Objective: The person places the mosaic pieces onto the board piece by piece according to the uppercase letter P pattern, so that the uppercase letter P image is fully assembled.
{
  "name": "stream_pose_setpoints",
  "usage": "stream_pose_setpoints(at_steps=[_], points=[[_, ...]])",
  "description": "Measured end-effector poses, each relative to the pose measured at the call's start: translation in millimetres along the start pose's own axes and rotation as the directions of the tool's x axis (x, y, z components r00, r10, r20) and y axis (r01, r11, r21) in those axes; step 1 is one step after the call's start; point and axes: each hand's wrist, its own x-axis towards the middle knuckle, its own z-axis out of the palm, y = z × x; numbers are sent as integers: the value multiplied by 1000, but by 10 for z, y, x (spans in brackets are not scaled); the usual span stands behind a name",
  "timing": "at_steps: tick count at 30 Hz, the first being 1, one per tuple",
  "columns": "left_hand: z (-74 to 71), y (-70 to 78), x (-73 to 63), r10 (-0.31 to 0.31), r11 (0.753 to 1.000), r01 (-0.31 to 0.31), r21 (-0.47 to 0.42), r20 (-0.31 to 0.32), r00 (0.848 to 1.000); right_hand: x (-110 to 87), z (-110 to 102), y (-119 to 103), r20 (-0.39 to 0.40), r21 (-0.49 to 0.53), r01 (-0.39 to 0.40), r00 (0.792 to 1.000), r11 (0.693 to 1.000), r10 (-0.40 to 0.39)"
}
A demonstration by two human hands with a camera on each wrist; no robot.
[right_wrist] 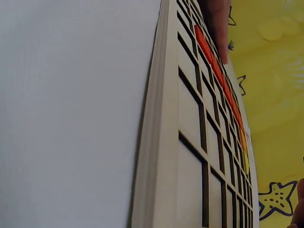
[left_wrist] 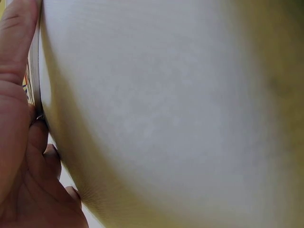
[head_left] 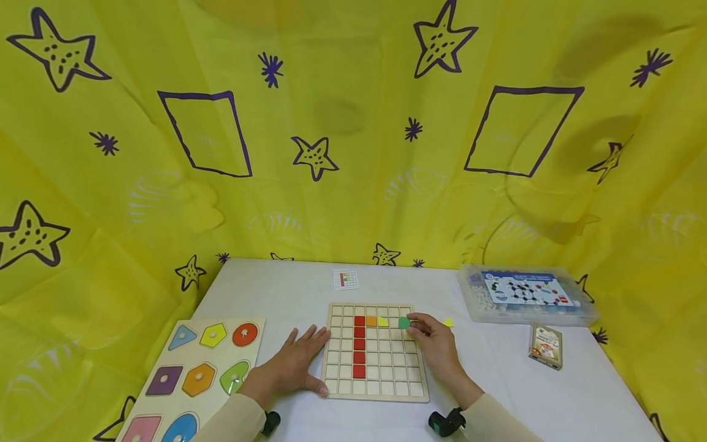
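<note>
A wooden grid board lies on the white table. A column of red tiles sits in its cells, with an orange tile and a yellow tile to the right of the top red one. My right hand pinches a green tile between thumb and fingertips, over the second row near the board's right side. Spread along the board's left edge, my left hand touches it with fingertips and thumb; in the left wrist view its fingers lie beside the edge.
Behind the board lies a small pattern card. A yellow piece is just past my right hand. To the left is a shape puzzle board; at the right stand a clear plastic box and a small card box.
</note>
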Motion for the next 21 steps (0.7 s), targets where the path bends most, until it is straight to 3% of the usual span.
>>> stream_pose_setpoints(at_steps=[21], points=[[25,-44,10,10,1000,-10,5,-6,1000,-95,406,-48,98,-1,33,995,999,-33]])
